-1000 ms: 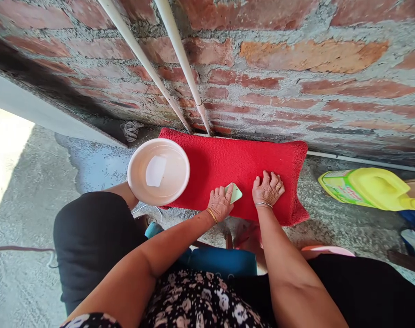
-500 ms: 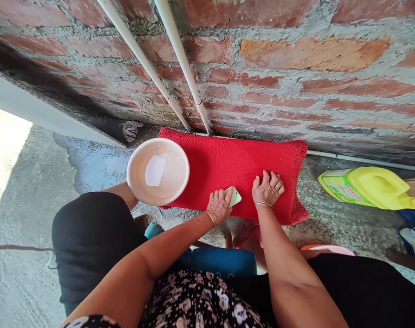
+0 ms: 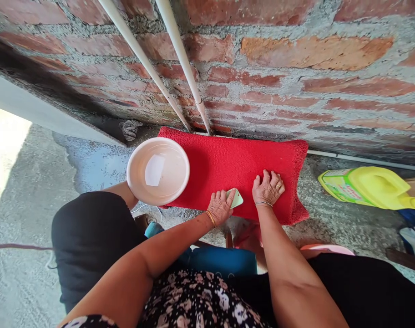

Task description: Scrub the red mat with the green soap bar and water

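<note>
And there's the left hand (image 3: 221, 207), grip clamped on one pale green piece (image 3: 238, 199) by the red cloth's (image 3: 221, 171) near edge, right hand (image 3: 268, 188) resting fingers-apart to its right, open room beyond both, one basin (image 3: 158, 194) filling the left end.

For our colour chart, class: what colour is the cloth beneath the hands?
Red; the cloth shows best in the head view.

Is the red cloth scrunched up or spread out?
Spread out: the red cloth lies wide and flat beneath the left hand and right hand.
</note>
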{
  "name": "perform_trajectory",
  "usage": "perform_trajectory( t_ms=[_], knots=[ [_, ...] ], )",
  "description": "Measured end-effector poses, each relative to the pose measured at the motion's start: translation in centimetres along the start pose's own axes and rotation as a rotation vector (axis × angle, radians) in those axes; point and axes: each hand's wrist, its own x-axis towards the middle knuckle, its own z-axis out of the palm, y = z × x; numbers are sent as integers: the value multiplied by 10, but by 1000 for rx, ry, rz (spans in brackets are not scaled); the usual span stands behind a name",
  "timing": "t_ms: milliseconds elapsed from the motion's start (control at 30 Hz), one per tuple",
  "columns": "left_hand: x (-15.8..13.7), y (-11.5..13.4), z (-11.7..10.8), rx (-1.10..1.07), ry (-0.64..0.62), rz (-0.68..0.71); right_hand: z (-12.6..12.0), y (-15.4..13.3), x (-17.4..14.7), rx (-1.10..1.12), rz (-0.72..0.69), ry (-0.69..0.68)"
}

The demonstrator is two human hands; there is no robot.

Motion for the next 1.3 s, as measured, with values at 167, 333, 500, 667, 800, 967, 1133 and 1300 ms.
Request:
perform_trajectory(
  t_ms=[167,333,500,667,800,967,1133,1300],
  knots=[
    [-15,0,11,36,-55,54,0,0,0,-2,2,0],
    [-32,-2,12,10,-69,131,-1,-1,0,3,1,3],
    [41,-42,-24,23,40,-205,-1,-1,0,0,3,-3],
    [46,-57,-22,38,10,-232,0,0,0,0,-1,11],
    [-9,-35,3,12,-42,17,0,0,-1,3,-1,-2],
    [15,-37,-14,0,-12,-46,0,0,-1,-15,-4,6],
    [87,-63,-46,27,38,-285,0,0,0,-7,0,6],
    [40,-43,-23,32,-39,-113,0,0,0,1,-1,0]
  ],
)
